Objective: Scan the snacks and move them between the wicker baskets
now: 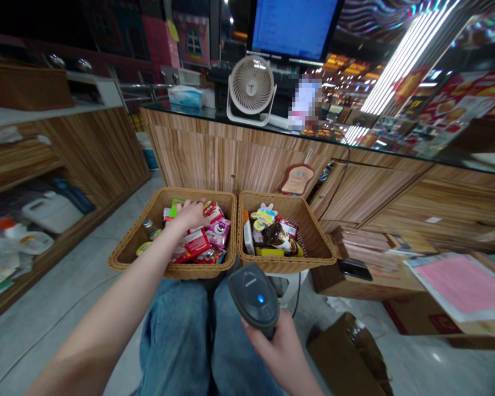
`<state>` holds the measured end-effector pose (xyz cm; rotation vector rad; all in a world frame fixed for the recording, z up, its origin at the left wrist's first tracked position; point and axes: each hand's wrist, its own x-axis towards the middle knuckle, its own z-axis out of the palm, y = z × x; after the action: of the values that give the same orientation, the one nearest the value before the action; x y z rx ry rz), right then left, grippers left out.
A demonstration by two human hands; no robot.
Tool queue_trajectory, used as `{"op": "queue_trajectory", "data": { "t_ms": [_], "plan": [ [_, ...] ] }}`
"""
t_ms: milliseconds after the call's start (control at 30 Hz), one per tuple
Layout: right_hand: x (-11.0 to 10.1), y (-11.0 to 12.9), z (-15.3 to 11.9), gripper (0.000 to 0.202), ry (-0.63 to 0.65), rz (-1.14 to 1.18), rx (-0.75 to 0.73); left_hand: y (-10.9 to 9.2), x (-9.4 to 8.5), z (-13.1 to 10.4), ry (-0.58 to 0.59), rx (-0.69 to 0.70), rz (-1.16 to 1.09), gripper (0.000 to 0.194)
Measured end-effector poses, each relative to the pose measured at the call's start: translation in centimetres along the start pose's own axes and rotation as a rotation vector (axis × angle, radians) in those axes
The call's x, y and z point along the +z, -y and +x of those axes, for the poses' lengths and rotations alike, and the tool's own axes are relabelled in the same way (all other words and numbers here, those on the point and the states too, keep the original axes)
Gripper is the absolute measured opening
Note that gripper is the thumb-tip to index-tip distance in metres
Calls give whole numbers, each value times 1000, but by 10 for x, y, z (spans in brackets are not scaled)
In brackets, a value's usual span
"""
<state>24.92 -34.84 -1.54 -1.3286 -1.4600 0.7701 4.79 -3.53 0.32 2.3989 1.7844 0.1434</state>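
My left hand [192, 213] reaches down into the left wicker basket [126, 254], over a heap of packaged snacks. Its fingers look spread and touch or hover just above the packets; I see nothing gripped in them. Among the packets are a red one [197, 246] and a purple one [218, 232]. In my right hand [281, 344] is a dark grey barcode scanner [253, 294] with a lit blue light, held above my right thigh. Just beyond it stands the right wicker basket [319, 242], holding several packages, including a brown bottle-shaped one [278, 236].
Behind the baskets rises a wooden counter [198, 148] with a white fan [252, 88] and a blue screen [295, 27]. Cardboard boxes [416, 313], one with a phone [355, 269] on it, stand at right. An open carton [342, 363] sits on the floor. Shelves are at left.
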Motion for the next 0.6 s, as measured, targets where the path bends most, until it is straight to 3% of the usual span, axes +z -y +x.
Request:
{"op": "queue_trajectory", "data": {
  "t_ms": [133,267,333,500,600],
  "plan": [
    [3,-3,-2,12,19,12,6,12,7,9,124,-47,1,109],
    [2,-3,-3,12,18,10,14,4,7,8,105,-21,-39,104],
    [2,-3,-3,12,8,5,11,-2,0,3,27,0,-93,97],
    [0,-3,-4,15,-16,-4,-5,-16,-22,-29,-365,119,-301,93],
    [-1,-1,-3,19,-3,-7,16,-20,-22,-55,-337,251,-144,92]
  ]
}}
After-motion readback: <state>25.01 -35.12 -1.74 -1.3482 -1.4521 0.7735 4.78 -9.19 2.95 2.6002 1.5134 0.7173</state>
